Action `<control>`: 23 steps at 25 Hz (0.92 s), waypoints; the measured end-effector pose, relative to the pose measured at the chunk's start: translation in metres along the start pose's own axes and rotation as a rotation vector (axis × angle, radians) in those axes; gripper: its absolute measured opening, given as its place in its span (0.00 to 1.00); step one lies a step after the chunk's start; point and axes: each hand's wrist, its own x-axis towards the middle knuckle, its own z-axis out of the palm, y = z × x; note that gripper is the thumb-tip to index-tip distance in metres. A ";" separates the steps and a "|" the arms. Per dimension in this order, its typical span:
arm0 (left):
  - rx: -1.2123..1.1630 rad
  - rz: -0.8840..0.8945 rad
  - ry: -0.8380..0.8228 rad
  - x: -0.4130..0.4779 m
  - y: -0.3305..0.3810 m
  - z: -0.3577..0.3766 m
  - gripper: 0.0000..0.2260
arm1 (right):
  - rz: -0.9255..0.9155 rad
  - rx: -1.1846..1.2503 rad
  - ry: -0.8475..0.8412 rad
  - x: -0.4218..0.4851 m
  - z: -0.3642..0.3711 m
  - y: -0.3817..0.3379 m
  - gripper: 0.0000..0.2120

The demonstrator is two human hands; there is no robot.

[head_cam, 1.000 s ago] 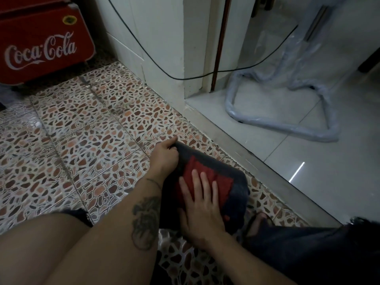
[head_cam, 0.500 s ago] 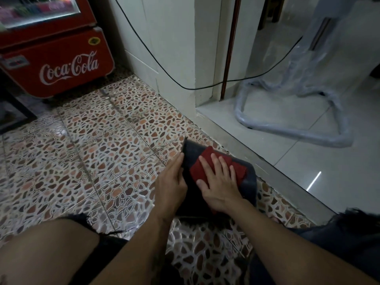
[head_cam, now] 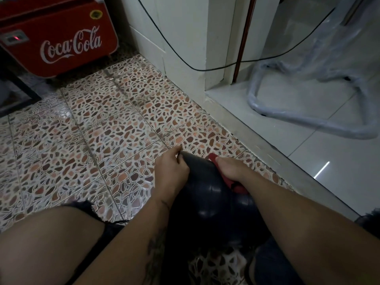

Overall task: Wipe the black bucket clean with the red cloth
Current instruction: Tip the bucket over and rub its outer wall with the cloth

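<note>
Black bucket (head_cam: 205, 188) lies sideways, left hand (head_cam: 171, 171) clenching its rim to steady it; beside that grip, right hand (head_cam: 232, 169) presses red cloth (head_cam: 236, 185) (fingers hidden, hold unclear).

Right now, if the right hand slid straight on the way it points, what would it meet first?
Probably the patterned floor tiles just past the black bucket's rim: the right hand lies on the red cloth on the bucket, pointing forward-left. Depth is unclear.
</note>
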 end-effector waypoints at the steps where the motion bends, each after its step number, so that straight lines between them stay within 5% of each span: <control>1: 0.035 0.015 0.005 0.004 0.000 0.001 0.16 | 0.016 -0.015 0.007 0.000 0.000 -0.005 0.31; 7: 0.042 -0.048 -0.026 0.046 0.014 0.015 0.14 | -0.487 -0.210 0.445 -0.093 0.078 -0.019 0.31; 10: 0.041 -0.079 -0.038 0.058 0.026 0.015 0.13 | -0.555 -0.302 0.467 -0.108 0.083 0.003 0.33; 18: 0.162 0.306 -0.019 -0.020 -0.004 -0.001 0.23 | -0.371 -0.202 0.420 -0.053 0.030 -0.016 0.32; 23: 0.167 0.289 -0.025 -0.025 -0.006 0.000 0.27 | -0.148 -0.113 0.287 -0.013 -0.006 -0.015 0.30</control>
